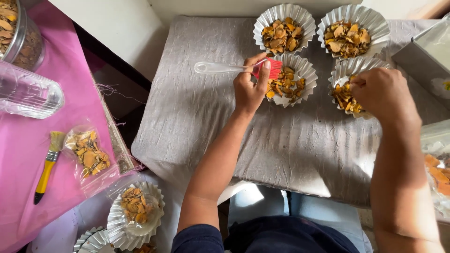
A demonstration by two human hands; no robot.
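**A:** so what's going on with the brush?

**B:** the clear-handled brush with red bristles is pinched in the left hand, thumb and fingers closed on it just behind the bristles. Handle sticks out flat to the left over bare grey cloth. Bristles sit at the left rim of the near-left paper cup, right over the dried orange chips inside.

**A:** and the other hand?

**B:** the right hand is curled over the near-right paper cup, fingertips bunched down in the chips. Can't tell if it's actually pinching one.

**A:** much room around them?

**B:** four cups sit crowded at the far edge, two more filled cups just behind, rims nearly touching. In front of the hands the cloth is wide open down to its near edge. A grey box hems in the right side.

**A:** off to the left?

**B:** a dark gap, then a pink cloth with a yellow-handled paintbrush, a bag of chips and a clear jar on its side.
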